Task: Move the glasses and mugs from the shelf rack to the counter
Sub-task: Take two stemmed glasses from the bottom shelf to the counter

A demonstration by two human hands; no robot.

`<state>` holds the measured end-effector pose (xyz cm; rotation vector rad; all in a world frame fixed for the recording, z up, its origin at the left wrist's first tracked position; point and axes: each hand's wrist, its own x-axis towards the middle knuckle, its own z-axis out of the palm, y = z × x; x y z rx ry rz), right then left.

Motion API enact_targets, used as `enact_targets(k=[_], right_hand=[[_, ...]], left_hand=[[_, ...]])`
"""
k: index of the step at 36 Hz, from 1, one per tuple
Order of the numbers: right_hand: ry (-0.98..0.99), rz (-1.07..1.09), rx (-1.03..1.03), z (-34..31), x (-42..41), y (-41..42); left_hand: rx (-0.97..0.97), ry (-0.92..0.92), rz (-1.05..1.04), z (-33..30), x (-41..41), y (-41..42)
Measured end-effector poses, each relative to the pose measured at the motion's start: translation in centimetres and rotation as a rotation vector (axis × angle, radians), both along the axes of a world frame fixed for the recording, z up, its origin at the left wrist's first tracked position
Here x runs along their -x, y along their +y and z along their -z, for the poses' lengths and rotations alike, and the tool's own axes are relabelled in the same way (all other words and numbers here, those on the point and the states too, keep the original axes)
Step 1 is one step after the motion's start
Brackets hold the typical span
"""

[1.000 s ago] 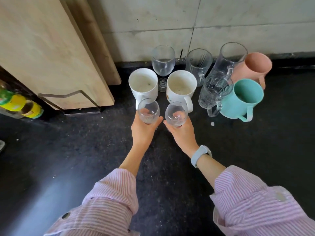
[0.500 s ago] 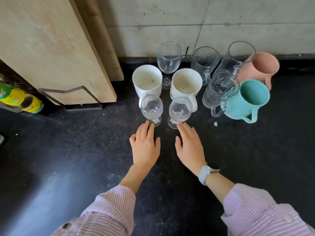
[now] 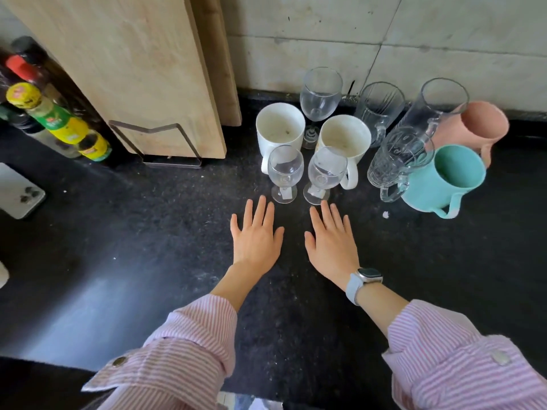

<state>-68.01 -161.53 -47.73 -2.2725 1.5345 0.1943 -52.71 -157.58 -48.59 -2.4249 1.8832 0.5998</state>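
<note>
Both hands have let go of the two small stemmed glasses they gripped a second ago and have drawn back toward the body. Now the left hand (image 3: 257, 235) lies flat and released, palm down, fingers spread, low over the black surface (image 3: 148, 261); whether it touches is hard to tell. So does the right hand (image 3: 332, 236), a watch (image 3: 363, 280) on its wrist. Both sleeves (image 3: 183, 344) are pink striped.

Just beyond the fingertips stand the left small glass (image 3: 285, 173) and the right small glass (image 3: 325, 173), upright, side by side, apart from the hands. Behind them are two white mugs: the left mug (image 3: 279, 131) and the right mug (image 3: 344, 137), whose handle shows beside the right small glass. A tall wine glass (image 3: 320, 96) stands between and behind the mugs, near the tiled wall (image 3: 384, 31). Farther right sit a ribbed glass mug (image 3: 379, 109), a tall clear glass (image 3: 435, 108), a patterned glass mug (image 3: 396, 161), a pink mug (image 3: 476, 128) and a teal mug (image 3: 447, 179). The teal mug is just beside the patterned one, its handle toward the camera.

At left, a wooden board (image 3: 133, 69) leans in a wire stand (image 3: 165, 149). Bottles (image 3: 56, 119) cluster beyond it, and a phone (image 3: 17, 190) lies at the left edge.
</note>
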Motion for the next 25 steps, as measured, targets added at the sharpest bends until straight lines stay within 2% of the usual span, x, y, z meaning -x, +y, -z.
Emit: enact_targets(k=[4, 11, 19, 22, 25], right_hand=[[-0.078, -0.04, -0.016, -1.5, -0.6, 2.7], [-0.382, -0.285, -0.013, -4.7, -6.2, 10.2], [-0.247, -0.843, -0.151, -7.3, -15.5, 26.2], [-0.201, -0.974, -0.207, -8.2, -17.5, 34.2], [-0.18, -1.078, -0.263, -9.2, -18.7, 42.3]], left_hand=[[0.028, 0.024, -0.091, -1.4, -1.2, 3.9], [0.133, 0.053, -0.408, -5.6, -5.2, 15.6], [0.109, -0.09, -0.856, -9.1, -8.0, 37.9], [0.131, -0.112, -1.067, -9.7, -7.1, 47.8], [0.074, -0.108, -1.224, -9.9, -5.0, 57.0]])
